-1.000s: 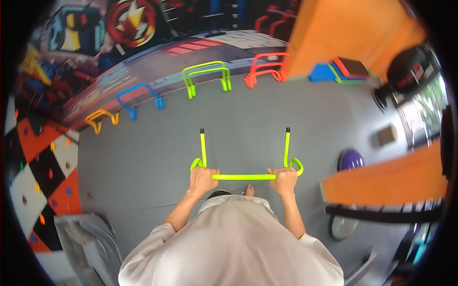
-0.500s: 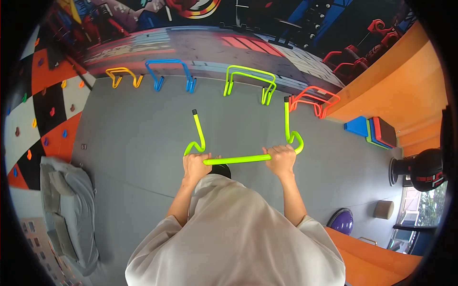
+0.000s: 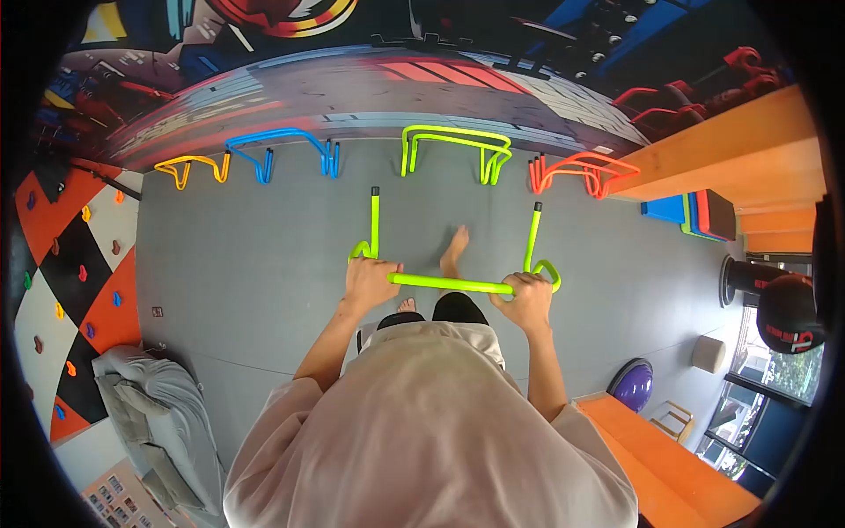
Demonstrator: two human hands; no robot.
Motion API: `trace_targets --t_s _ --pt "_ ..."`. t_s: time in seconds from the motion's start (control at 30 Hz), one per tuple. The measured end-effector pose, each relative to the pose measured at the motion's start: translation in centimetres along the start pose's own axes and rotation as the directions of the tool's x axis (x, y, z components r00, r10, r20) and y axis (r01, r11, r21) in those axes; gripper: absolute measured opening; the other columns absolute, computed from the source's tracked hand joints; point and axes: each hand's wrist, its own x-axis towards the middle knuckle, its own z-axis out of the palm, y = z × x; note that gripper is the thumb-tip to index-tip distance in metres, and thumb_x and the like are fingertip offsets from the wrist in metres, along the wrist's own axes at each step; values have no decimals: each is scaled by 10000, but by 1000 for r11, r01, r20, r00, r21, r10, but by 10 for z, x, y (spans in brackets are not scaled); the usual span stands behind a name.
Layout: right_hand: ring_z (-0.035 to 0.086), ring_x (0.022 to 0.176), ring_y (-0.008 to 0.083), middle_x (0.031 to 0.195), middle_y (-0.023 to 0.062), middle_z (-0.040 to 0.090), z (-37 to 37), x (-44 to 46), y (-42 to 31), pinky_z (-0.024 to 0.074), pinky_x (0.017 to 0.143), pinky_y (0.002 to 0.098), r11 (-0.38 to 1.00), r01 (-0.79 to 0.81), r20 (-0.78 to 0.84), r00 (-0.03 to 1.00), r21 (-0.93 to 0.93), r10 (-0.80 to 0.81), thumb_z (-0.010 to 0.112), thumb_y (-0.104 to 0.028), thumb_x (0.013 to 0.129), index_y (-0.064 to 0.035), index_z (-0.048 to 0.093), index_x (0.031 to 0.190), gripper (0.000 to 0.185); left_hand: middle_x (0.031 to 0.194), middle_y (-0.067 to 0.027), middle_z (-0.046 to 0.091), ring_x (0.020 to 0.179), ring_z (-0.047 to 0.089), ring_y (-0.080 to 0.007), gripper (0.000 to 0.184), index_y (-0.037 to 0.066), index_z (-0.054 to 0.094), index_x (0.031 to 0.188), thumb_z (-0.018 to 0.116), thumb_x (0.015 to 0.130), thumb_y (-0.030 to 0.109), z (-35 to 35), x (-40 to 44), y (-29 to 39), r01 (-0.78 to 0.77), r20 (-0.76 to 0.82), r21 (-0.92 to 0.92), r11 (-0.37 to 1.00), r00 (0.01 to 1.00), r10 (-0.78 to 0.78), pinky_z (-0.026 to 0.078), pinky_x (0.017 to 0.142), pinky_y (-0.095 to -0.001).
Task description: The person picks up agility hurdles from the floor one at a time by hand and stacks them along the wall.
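A lime-green training hurdle (image 3: 451, 284) is held out in front of my body, its crossbar running side to side. My left hand (image 3: 373, 287) is closed round the bar's left end, and my right hand (image 3: 525, 301) is wrapped round the right end. Beyond my hands the hurdle's two legs point away from me, each tipped with a black cap. Below the bar show my bare feet on the grey floor, one foot (image 3: 454, 250) ahead of the other.
Along the painted wall stand a yellow hurdle (image 3: 190, 167), a blue hurdle (image 3: 280, 136), green hurdles (image 3: 458, 136) and red hurdles (image 3: 581, 167). Colored mats (image 3: 691, 215) lean at right, near a punching bag (image 3: 789, 314) and a purple balance ball (image 3: 632, 385). A covered sofa (image 3: 167, 414) is at left.
I have come nearer the wall hurdles, and one bare foot now shows stretched forward. The held hurdle has tilted slightly, its right end lower. Both hands keep their hold.
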Motion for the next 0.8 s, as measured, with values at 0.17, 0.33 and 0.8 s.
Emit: trace_targets --t_s 0.17,0.33,0.8 --pt "637 607 248 650 52 654 73 105 77 473 549 377 989 -66 210 977 129 38 812 -362 680 -90 678 680 303 540 -81 617 497 588 -325 257 124 667 574 692 793 256 62 102 -60 93 109 40 995 989 -97 455 589 -428" --pt "665 756 277 741 61 687 260 189 204 492 696 430 968 -146 462 886 202 37 759 -337 754 -118 732 845 238 730 -71 672 793 654 -268 172 134 718 781 718 756 305 183 219 -162 243 346 185 952 891 -294 432 805 -449" --pt "336 1394 364 1513 154 372 485 319 332 296 1119 552 920 -392 587 747 9 312 730 -281 776 -234 402 1463 763 1445 -242 411 1328 408 -407 608 65 484 1363 684 811 223 400 381 -338 463 377 71 884 807 -453 392 1078 -474"
